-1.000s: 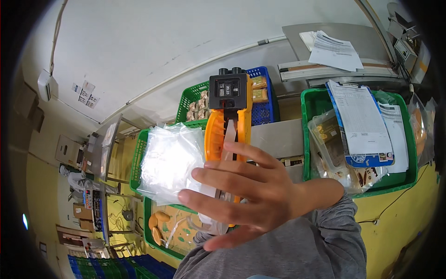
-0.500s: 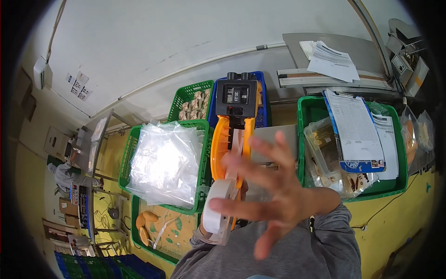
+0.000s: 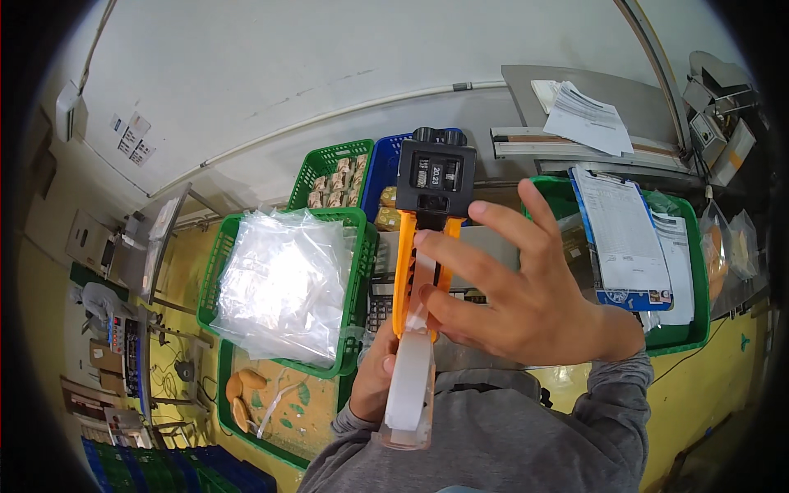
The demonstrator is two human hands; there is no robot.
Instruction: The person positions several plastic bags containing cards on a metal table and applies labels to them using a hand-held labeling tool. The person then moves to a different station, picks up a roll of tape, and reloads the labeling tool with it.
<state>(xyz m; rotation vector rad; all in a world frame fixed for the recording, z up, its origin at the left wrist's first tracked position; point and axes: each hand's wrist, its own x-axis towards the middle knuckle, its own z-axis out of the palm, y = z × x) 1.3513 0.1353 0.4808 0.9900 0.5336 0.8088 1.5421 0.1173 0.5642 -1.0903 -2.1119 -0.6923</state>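
Note:
An orange and black label gun [image 3: 436,179] stands upright in front of my chest, its black printing head with small number bands at the far end. A white roll of labels [image 3: 408,386] sits in its clear holder at the near end. From there a white label strip [image 3: 422,279] runs up between the orange sides. My left hand [image 3: 378,370] is closed around the gun from behind, largely hidden by it. My right hand [image 3: 526,287] is open with its fingers spread; one fingertip and the thumb reach the label strip inside the gun's body.
Clear plastic bags [image 3: 283,279] fill a green crate [image 3: 359,279] on the left. Behind it, another green crate holds small packets [image 3: 338,181], beside a blue crate [image 3: 384,156]. A clipboard [image 3: 629,238] lies in a green tub [image 3: 701,287] on the right. A person [image 3: 100,302] is at far left.
My right hand has moved from in front of the label roll up to the strip. The gun has shifted slightly right, and its roll now shows edge-on.

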